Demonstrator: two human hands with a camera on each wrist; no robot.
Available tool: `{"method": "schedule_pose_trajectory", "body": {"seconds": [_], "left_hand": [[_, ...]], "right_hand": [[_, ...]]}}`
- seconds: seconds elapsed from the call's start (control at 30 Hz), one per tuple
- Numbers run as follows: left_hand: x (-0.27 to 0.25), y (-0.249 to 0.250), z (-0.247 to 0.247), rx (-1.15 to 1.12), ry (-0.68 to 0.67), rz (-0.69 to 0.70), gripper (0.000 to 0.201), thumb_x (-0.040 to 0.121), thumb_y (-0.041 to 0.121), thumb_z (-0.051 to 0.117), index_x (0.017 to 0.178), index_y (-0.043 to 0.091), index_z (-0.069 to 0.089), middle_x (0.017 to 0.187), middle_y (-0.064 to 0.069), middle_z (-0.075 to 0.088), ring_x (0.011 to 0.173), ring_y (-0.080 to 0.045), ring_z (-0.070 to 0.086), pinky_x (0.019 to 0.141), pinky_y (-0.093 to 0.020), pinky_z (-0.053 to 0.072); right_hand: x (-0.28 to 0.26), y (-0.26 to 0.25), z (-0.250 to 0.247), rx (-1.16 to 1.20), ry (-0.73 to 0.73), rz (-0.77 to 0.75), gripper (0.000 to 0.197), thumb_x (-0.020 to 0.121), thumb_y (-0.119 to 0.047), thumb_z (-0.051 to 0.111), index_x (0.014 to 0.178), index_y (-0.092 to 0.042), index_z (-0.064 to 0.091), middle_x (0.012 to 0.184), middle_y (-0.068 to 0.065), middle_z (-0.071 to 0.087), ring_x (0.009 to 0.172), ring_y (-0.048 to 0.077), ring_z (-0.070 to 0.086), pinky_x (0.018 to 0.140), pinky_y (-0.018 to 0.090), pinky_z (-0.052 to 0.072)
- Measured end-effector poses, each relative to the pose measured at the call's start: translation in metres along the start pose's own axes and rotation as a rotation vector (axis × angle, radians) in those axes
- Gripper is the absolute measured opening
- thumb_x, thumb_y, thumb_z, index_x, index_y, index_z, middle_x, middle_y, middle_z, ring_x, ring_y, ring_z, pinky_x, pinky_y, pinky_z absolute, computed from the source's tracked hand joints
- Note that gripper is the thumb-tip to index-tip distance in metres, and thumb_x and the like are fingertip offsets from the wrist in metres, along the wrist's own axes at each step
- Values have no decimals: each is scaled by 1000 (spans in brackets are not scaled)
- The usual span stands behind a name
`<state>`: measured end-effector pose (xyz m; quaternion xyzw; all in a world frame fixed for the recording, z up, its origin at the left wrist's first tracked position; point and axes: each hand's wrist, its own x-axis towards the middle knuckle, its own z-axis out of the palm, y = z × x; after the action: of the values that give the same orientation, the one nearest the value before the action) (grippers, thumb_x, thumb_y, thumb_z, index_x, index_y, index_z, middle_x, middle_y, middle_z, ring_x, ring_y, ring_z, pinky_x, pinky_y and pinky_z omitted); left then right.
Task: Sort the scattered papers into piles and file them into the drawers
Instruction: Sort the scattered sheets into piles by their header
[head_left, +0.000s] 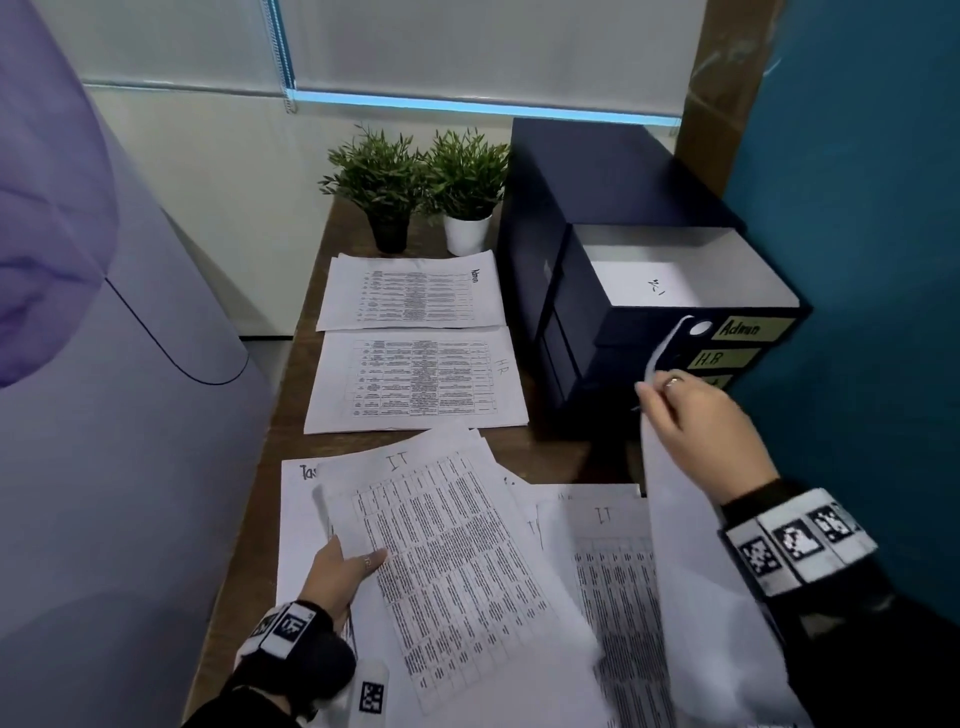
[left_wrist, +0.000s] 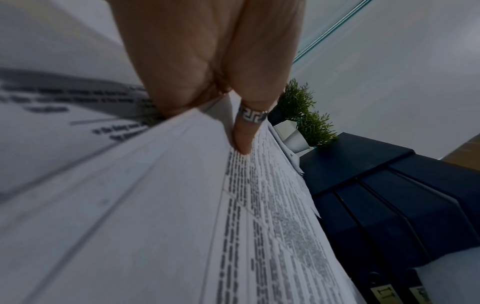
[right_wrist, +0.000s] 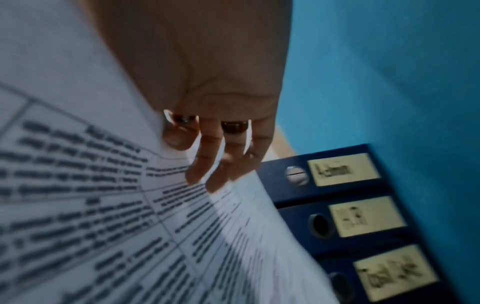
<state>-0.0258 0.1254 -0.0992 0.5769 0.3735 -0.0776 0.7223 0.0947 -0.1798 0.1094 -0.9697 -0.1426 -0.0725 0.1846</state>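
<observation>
My left hand pinches the near left corner of a loose stack of printed sheets marked IT, thumb on top, lifting it off the desk. My right hand holds up a curved white sheet in front of the dark blue drawer unit; thumb and fingers pinch its top edge. The top drawer, labelled Admin, stands pulled out with paper inside. An Admin pile and an HR pile lie flat further back.
Another IT sheet and a sheet headed Task lie on the wooden desk near me. Two potted plants stand at the desk's back. A teal wall closes the right side, a large pale rounded object the left.
</observation>
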Motion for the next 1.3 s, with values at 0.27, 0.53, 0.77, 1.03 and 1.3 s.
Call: {"method": "schedule_pose_trajectory", "body": {"seconds": [0.27, 0.53, 0.77, 1.03, 1.3], "left_hand": [[-11, 7, 6, -165, -62, -2, 40, 96, 9, 43, 136, 9, 41, 129, -13, 55, 110, -32, 56, 99, -47, 42], [-14, 7, 20, -84, -91, 104, 73, 65, 51, 76, 126, 21, 52, 120, -4, 65, 110, -25, 62, 99, -48, 45], [-29, 28, 21, 146, 5, 315, 29, 85, 9, 63, 113, 14, 56, 95, 2, 67, 86, -16, 64, 70, -25, 51], [-67, 131, 25, -62, -65, 544, 60, 76, 48, 65, 125, 16, 54, 114, 11, 65, 107, 1, 59, 95, -20, 45], [-112, 195, 42, -80, -181, 852, 83, 52, 30, 87, 125, 20, 50, 109, 4, 70, 101, -8, 66, 82, -20, 54]], "right_hand": [[-23, -84, 124, 39, -383, -187, 34, 100, -32, 28, 89, -14, 55, 85, -2, 54, 70, 17, 57, 67, 29, 51], [-50, -99, 184, 205, -751, -285, 42, 99, -40, 27, 103, -12, 58, 105, 9, 63, 93, 21, 59, 86, 38, 49], [-31, -44, 153, 600, -433, 251, 43, 91, -24, 56, 132, -16, 45, 140, 2, 42, 128, 14, 41, 106, 24, 32], [14, -21, 77, 1017, -451, 242, 51, 69, -34, 75, 114, -15, 61, 113, 10, 69, 101, 27, 67, 96, 51, 48], [15, -44, 28, 1282, -163, 60, 35, 67, -7, 72, 101, -11, 64, 94, -2, 75, 90, 14, 70, 74, 22, 56]]}}
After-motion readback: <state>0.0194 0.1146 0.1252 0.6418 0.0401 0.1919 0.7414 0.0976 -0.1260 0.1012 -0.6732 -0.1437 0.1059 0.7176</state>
